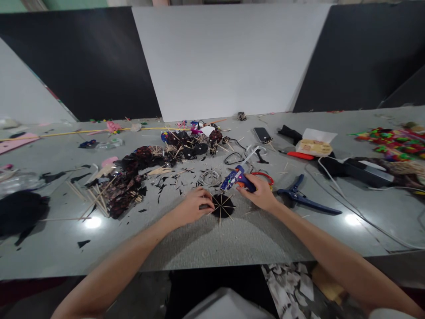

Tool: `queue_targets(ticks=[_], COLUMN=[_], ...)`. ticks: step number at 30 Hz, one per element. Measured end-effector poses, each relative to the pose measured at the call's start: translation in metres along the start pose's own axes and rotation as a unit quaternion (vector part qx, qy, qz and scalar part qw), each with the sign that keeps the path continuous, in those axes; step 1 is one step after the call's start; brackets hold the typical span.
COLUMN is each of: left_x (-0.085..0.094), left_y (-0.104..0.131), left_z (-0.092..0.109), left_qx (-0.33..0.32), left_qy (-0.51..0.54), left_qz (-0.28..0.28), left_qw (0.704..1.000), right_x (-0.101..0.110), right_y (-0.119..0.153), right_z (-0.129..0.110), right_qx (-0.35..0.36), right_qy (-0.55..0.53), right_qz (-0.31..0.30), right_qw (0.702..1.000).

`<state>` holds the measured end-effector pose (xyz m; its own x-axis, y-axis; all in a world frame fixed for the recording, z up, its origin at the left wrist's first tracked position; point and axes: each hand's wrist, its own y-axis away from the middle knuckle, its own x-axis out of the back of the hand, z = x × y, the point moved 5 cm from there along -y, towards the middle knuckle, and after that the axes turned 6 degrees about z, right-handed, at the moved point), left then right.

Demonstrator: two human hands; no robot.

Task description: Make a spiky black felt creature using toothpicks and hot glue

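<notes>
A round black piece lies on the grey table with thin wooden sticks spread out from its centre like spokes. My left hand is at its left edge, fingers closed on the rim or a stick there; a dark bit shows between them. A blue glue gun is in my right hand, its nozzle pointing left and down just above the top of the black piece. A ring of silvery wire lies behind the piece.
Dark crumpled material with sticks lies left, beside black scraps. Black spiky pieces are heaped behind. Blue cutters, an orange-handled knife, a phone and white cables are on the right.
</notes>
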<state>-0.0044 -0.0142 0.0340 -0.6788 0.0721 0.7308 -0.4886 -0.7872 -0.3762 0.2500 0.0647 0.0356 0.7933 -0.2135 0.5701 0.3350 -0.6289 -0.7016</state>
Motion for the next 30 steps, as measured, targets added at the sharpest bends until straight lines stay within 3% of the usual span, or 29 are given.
queue_targets(ticks=[10,16,19,25,30], left_x=[0.005,-0.007,-0.007,0.02,0.054], left_y=[0.001,0.002,0.001,0.0,0.005], left_z=[-0.004,0.0,-0.001,-0.012,-0.048], left_qx=[0.141,0.076,0.08,0.15,0.199], left_qy=[0.061,0.063,0.089,0.157,0.139], left_qz=[0.089,0.049,0.054,0.157,0.285], left_qw=[0.984,0.994,0.991,0.963,0.927], right_x=[0.0,-0.001,0.0,0.001,0.001], right_y=[0.0,-0.001,-0.001,-0.001,-0.001], right_z=[-0.001,-0.004,-0.004,-0.002,-0.002], right_qx=[0.003,-0.002,0.0,-0.009,-0.012], right_qy=[-0.001,-0.01,-0.008,-0.006,-0.004], right_qz=[0.008,0.002,0.008,-0.004,0.0], right_qw=[1.0,1.0,1.0,1.0,1.0])
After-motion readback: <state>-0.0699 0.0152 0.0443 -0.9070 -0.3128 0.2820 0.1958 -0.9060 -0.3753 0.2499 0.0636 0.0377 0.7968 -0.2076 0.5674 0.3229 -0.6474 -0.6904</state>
